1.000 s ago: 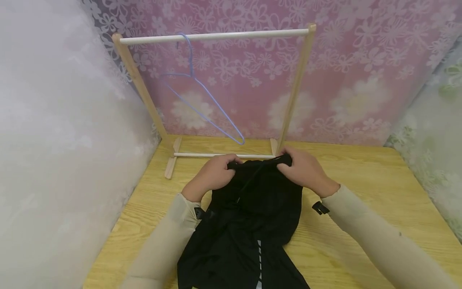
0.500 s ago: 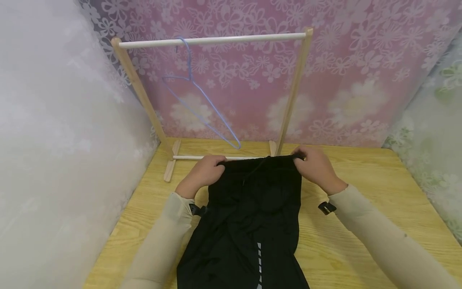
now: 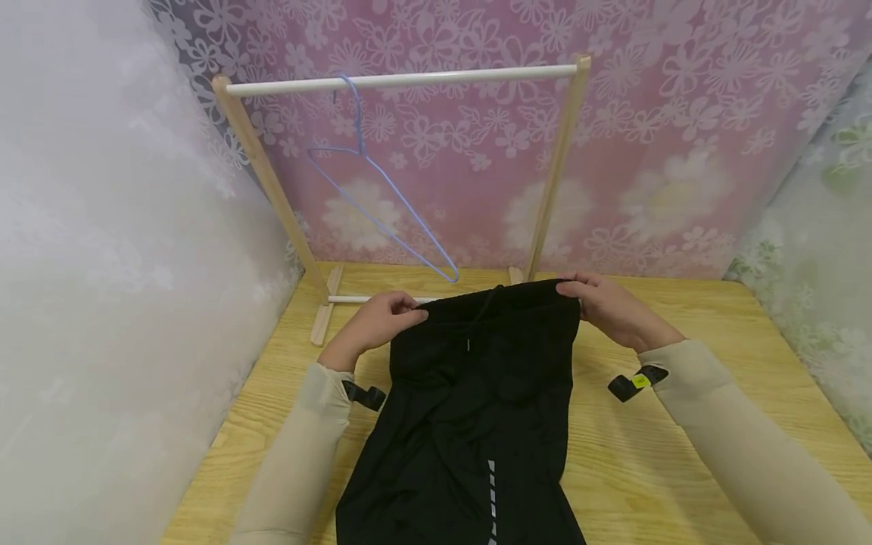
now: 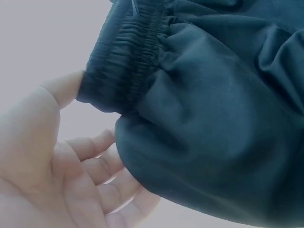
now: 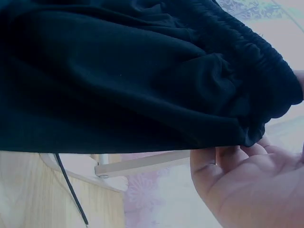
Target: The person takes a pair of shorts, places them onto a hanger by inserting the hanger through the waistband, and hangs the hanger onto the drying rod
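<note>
Black drawstring trousers (image 3: 477, 393) stretch across the front of the head view, their lower part running out of the frame. Each hand holds one end of their gathered elastic waistband (image 4: 128, 52). My left hand (image 3: 371, 324) has its thumb at the left end, with the other fingers reaching behind the fabric in the left wrist view. At the opposite end, my right hand (image 3: 618, 312) grips with the thumb in front; its fingertips are hidden behind the cloth in the right wrist view. A cord (image 3: 482, 314) hangs at the front, and a dashed grey stripe (image 3: 493, 496) marks one leg.
Behind the trousers stands a wooden rack with a white top rail (image 3: 443, 77). A blue hanger (image 3: 409, 208) hangs from that rail, left of centre. The wood-grain table (image 3: 695, 424) meets a pink floral backdrop (image 3: 463, 189) and pale side walls.
Both hands have moved apart, spreading the bunched waistband wide and flatter. The right hand has gone right and slightly up, the left hand leftward. The hanger stays on the rail.
</note>
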Demonstrator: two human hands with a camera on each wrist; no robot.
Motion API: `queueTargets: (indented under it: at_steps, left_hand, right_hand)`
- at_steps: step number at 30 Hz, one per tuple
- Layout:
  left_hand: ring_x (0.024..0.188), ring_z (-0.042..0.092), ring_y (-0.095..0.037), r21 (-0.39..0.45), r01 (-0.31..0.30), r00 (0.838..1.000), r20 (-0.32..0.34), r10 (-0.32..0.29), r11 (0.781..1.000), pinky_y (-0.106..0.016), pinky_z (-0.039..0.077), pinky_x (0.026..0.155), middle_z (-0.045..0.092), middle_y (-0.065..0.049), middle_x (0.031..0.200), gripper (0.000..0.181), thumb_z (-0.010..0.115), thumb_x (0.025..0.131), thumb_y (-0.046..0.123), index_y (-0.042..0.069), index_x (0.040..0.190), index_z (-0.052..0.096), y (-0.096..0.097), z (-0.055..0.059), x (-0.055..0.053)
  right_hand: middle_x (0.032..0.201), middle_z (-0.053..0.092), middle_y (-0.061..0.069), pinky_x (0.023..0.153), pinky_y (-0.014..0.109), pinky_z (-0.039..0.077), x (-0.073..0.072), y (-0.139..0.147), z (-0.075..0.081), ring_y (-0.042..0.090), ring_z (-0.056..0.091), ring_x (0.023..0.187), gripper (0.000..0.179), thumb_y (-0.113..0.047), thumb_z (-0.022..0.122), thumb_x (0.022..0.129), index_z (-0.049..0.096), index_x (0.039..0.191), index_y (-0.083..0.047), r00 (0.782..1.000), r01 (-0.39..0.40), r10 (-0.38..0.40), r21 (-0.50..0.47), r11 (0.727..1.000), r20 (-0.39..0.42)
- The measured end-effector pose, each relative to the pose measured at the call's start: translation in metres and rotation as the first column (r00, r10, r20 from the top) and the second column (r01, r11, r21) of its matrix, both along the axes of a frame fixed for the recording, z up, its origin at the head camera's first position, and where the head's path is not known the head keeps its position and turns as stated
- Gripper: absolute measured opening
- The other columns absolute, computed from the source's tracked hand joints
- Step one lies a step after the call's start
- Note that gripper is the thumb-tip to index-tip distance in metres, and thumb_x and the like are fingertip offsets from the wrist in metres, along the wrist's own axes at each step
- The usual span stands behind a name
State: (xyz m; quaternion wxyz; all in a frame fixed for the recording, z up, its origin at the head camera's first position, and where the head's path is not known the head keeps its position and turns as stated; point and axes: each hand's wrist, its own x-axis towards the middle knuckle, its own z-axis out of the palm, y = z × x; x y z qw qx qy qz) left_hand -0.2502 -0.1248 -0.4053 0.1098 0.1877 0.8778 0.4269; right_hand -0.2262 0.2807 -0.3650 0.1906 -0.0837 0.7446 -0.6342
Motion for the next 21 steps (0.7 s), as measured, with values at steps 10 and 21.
queueTargets:
  at_steps: [10,21]
  left_hand:
    - [0.133,0.055,-0.032,0.042,0.047,0.997,0.065,-0.050,0.998,-0.053,0.046,0.108,0.057,-0.010,0.147,0.040,0.057,0.104,0.029,0.013,0.141,0.063,-0.002,0.001,0.002]
    - [0.131,0.057,-0.028,0.032,0.110,0.988,0.109,-0.113,0.993,-0.050,0.047,0.108,0.061,-0.008,0.142,0.043,0.062,0.104,0.035,0.013,0.141,0.061,-0.003,-0.006,0.006]
  right_hand:
    - [0.128,0.053,0.011,0.111,0.049,0.037,0.002,-0.013,0.010,0.029,0.050,0.122,0.047,-0.045,0.058,0.106,0.052,0.126,-0.003,0.995,0.072,-0.060,0.152,0.986,-0.085]
    - [0.147,0.049,0.019,0.117,0.061,0.032,0.000,-0.029,0.027,0.039,0.042,0.141,0.051,-0.041,0.061,0.105,0.054,0.136,-0.001,0.978,0.124,-0.071,0.276,0.953,-0.194]
